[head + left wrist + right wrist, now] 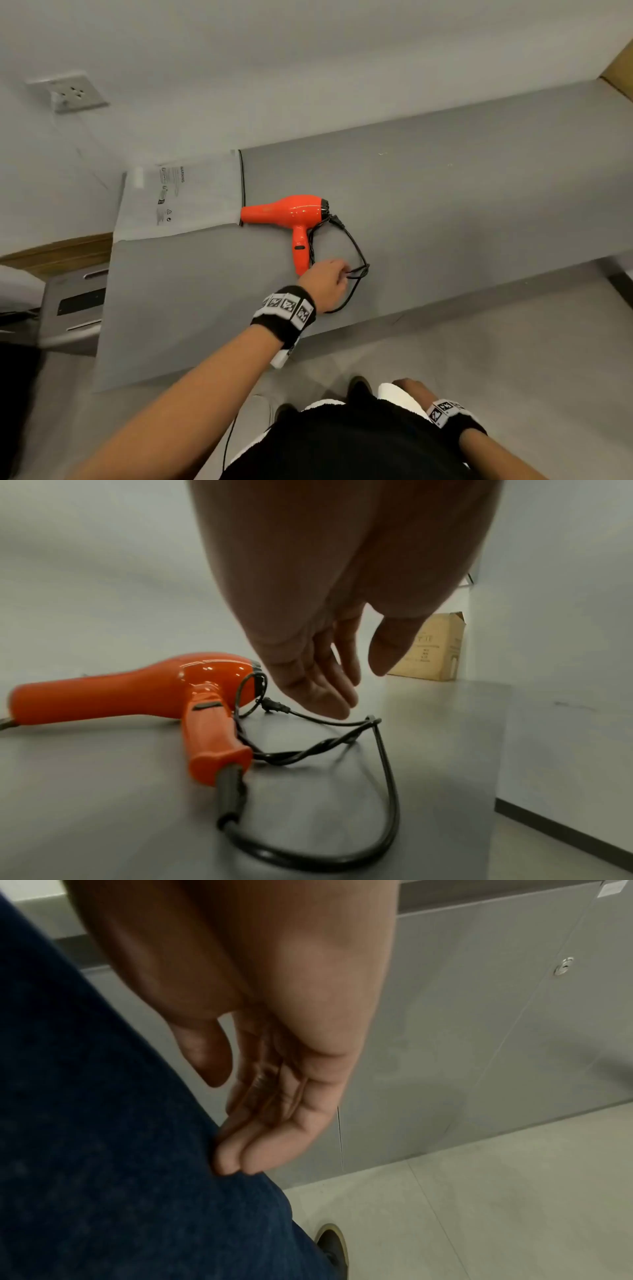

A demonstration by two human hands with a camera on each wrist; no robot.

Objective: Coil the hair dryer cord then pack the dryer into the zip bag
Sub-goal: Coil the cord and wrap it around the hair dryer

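Observation:
An orange hair dryer lies on its side on the grey table, nozzle touching the mouth of a flat white zip bag to its left. Its black cord lies in a loose twisted loop right of the handle, plug near the dryer's rear. My left hand hovers over the cord loop by the handle's end, fingers straight and relaxed, holding nothing. My right hand hangs by my thigh, fingers loosely extended and empty.
A wall socket sits on the wall at the upper left. A cardboard box stands on the floor beyond the table's right end. Grey equipment stands left of the table. The table's near edge runs just below my left wrist.

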